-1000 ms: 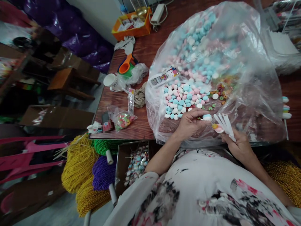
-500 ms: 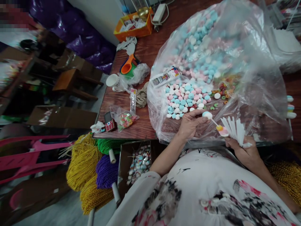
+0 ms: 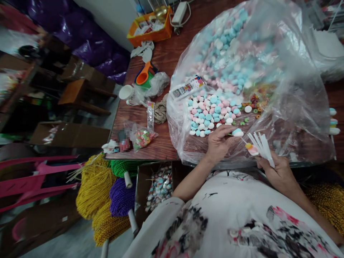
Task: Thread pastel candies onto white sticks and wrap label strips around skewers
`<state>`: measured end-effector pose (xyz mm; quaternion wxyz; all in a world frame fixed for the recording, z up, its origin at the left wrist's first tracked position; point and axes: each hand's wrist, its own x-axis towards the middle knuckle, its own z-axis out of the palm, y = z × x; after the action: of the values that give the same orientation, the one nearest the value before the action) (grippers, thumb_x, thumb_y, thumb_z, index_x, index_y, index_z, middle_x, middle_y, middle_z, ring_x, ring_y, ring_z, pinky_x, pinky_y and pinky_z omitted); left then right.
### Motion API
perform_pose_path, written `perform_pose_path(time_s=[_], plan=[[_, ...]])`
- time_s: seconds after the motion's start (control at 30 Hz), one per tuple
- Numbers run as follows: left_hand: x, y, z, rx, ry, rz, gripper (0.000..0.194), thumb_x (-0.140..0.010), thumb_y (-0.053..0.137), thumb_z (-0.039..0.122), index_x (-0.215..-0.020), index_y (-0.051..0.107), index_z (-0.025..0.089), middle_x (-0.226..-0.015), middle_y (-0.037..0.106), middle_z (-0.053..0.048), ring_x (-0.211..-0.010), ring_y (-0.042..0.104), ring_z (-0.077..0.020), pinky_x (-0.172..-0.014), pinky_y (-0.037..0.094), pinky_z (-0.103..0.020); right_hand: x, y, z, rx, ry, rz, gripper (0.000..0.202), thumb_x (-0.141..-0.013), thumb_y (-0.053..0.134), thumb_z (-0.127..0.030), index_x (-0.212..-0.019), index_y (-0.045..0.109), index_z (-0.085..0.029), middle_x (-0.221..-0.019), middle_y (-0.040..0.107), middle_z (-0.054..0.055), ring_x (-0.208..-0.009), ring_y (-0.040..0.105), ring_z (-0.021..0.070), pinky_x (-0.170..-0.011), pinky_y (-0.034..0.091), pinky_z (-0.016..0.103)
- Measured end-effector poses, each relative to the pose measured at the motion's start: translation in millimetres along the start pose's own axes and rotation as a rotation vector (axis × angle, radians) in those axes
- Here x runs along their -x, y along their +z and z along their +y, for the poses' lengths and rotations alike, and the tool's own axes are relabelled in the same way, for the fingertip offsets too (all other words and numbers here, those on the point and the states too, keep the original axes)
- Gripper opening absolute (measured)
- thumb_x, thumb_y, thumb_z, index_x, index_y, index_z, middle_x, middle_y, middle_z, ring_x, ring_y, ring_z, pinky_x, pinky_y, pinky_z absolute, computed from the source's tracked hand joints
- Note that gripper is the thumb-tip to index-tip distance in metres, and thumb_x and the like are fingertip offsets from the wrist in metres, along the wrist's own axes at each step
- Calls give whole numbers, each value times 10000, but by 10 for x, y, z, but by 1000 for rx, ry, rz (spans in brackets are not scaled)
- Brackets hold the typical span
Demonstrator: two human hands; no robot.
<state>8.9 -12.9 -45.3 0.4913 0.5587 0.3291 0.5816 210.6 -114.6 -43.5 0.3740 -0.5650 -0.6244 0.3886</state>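
Observation:
My left hand (image 3: 219, 143) is closed, pinching a rounded blue and white candy (image 3: 238, 132) at its fingertips. Part of that candy lies behind the fingers. To its right, my right hand (image 3: 278, 170) is wrapped round a fanned bundle of white paper sticks (image 3: 262, 145). A pink and yellow candy piece (image 3: 252, 148) sits at the fingertips of the same hand, with a thin stick pointing up-left from it toward the left hand's candy. Just beyond both hands, loose pink, blue and white candies (image 3: 212, 113) lie spread on a big clear plastic bag (image 3: 301, 118).
Small coloured rings (image 3: 255, 104) lie beside the candies. On the left of the table are a white cup (image 3: 126, 92), an orange scoop (image 3: 142, 77) and a small candy bag (image 3: 143, 138). Below the edge stand an open box (image 3: 159, 186) and yellow rope bundles (image 3: 94, 186).
The candy in my left hand has turned from face-on to side-on, and the fingers have curled more. My right hand's stick bundle has tilted and shifted slightly left.

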Motion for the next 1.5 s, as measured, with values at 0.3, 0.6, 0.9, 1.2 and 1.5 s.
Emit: perform_pose_path(time_s=[0.3, 0.6, 0.9, 1.2, 1.5], plan=[[25, -48, 100, -434, 439, -63, 367, -852, 664, 33, -1167, 720, 214, -1074, 760, -74, -1011, 723, -139, -900, 596, -275, 39, 141, -31, -138, 60, 10, 269, -954, 554, -252, -689, 544, -206, -617, 503, -46, -556, 459, 95, -557, 367, 236], [-25, -41, 96, -295, 289, -47, 220, -867, 714, 162, -1077, 749, 218, -994, 771, -55, -933, 735, -145, -839, 613, -275, -53, 220, -115, -198, 0, 74, 309, -957, 531, -229, -650, 512, -203, -610, 491, -40, -551, 445, 94, -558, 356, 250], [-46, -45, 125, -587, 570, -120, 361, -897, 616, 56, -1224, 684, 190, -1154, 737, -106, -1093, 704, -164, -955, 597, -313, -73, 340, 28, -313, 67, 59, 306, -967, 560, -273, -678, 482, -208, -627, 480, -46, -570, 438, 97, -576, 369, 261], [-3, 36, 73, -520, 413, -93, 246, -912, 626, 107, -1114, 728, 203, -1108, 755, -80, -1040, 719, -133, -933, 595, -277, -66, 376, 8, -431, 146, 92, 339, -958, 573, -294, -644, 490, -198, -598, 456, -42, -550, 415, 97, -553, 328, 267], [-71, 126, 30, -207, 172, -153, 196, -895, 694, 244, -1087, 730, 224, -1063, 750, -71, -1038, 711, -169, -933, 581, -339, -159, 206, 20, -359, 147, 123, 312, -947, 582, -307, -660, 530, -195, -604, 481, -39, -559, 431, 100, -557, 350, 260]])
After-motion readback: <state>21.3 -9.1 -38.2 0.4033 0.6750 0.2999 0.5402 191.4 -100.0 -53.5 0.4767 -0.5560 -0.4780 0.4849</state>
